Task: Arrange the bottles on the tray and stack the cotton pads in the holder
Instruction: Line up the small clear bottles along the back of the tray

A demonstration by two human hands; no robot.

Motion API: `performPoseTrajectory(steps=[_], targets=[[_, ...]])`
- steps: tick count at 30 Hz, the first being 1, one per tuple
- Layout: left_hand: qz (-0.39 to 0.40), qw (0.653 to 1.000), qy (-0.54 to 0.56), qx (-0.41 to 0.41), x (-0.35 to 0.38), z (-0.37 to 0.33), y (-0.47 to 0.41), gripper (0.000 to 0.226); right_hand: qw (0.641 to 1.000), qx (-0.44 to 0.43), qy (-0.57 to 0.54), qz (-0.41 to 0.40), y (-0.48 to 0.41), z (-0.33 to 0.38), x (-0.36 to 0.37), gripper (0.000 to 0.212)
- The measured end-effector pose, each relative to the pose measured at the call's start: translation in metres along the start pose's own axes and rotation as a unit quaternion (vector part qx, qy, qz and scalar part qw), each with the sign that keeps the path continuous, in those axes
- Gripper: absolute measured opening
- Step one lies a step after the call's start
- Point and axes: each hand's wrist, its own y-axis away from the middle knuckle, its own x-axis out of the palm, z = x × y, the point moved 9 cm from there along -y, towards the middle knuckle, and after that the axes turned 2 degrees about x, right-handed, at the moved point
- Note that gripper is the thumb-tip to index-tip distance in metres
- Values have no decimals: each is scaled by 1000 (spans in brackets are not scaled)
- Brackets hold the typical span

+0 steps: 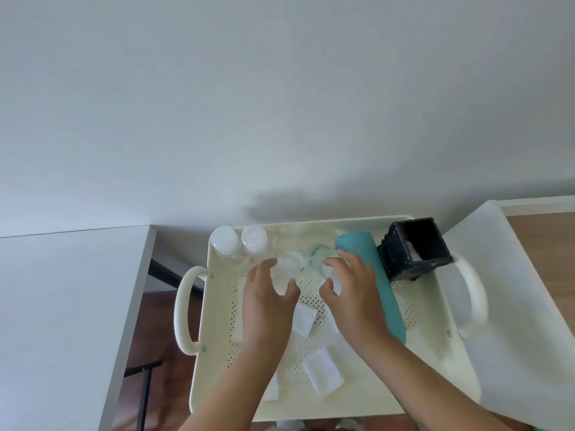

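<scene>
A cream perforated tray (367,396) with two handles holds everything. Two clear bottles with white caps (224,242) (254,239) stand upright in its far left corner. My left hand (269,301) grips a clear bottle (287,269) near the tray's middle. My right hand (350,289) grips another clear bottle (323,259) right beside it. A teal bottle (378,275) lies on its side to the right of my right hand. A black square holder (415,248) stands at the far right with white pads inside. Several white cotton pads (323,371) (304,318) lie loose on the tray floor.
A white table (62,306) stands to the left of the tray and a white surface (513,306) to its right. A pale wall fills the upper view. Dark wooden floor (161,321) shows between the tray and the left table.
</scene>
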Motion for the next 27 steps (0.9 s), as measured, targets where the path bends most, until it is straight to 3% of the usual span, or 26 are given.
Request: performPoseTrajectory(steps=[7,17,22,27], targets=[[64,976,-151,140,15,-46,-37,43,997,-67,10,47,-34,19,-2,35],[125,946,-209,212,16,-69,-70,45,992,-74,-18,99,-61,27,9,46],[110,916,-277,268,15,-73,-73,46,992,-75,-22,100,-65,25,9,46],[107,907,-289,287,8,-70,-79,46,993,-79,-17,90,-68,28,12,44]])
